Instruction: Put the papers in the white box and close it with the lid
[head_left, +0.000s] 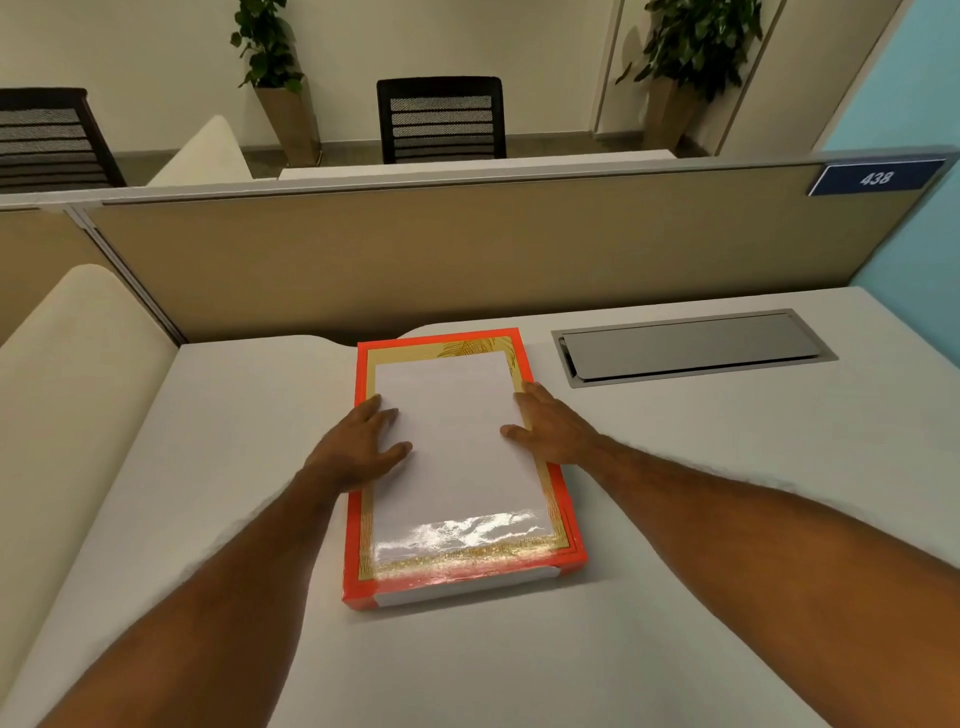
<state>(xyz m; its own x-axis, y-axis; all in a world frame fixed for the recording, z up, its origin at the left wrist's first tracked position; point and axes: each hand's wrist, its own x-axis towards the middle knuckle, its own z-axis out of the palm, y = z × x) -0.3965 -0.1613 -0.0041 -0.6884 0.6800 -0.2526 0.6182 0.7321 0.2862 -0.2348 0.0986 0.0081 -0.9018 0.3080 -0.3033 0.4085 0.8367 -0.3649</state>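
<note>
White desk (727, 519) with a grey cable hatch (691, 351), beige partition (467, 249) and chairs behind; orange-edged box (462, 582) lies mid-desk with white papers (457, 447) on top, left hand (358, 447) and right hand (550, 426) flat, fingers spread, pressing the papers' side edges.

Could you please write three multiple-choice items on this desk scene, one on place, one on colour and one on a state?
1. Where does the box lie?
A. on the desk
B. on a chair
C. on the floor

2. What colour is the box's border?
A. blue
B. orange-red
C. black

3. How are the hands placed?
A. lifting the box
B. both off it
C. flat on top of it

Key: 1 A, it rests on the desk beside the cable hatch. 2 B, the rim shows orange-red. 3 C, the left hand and the right hand lie open at its sides.
</note>
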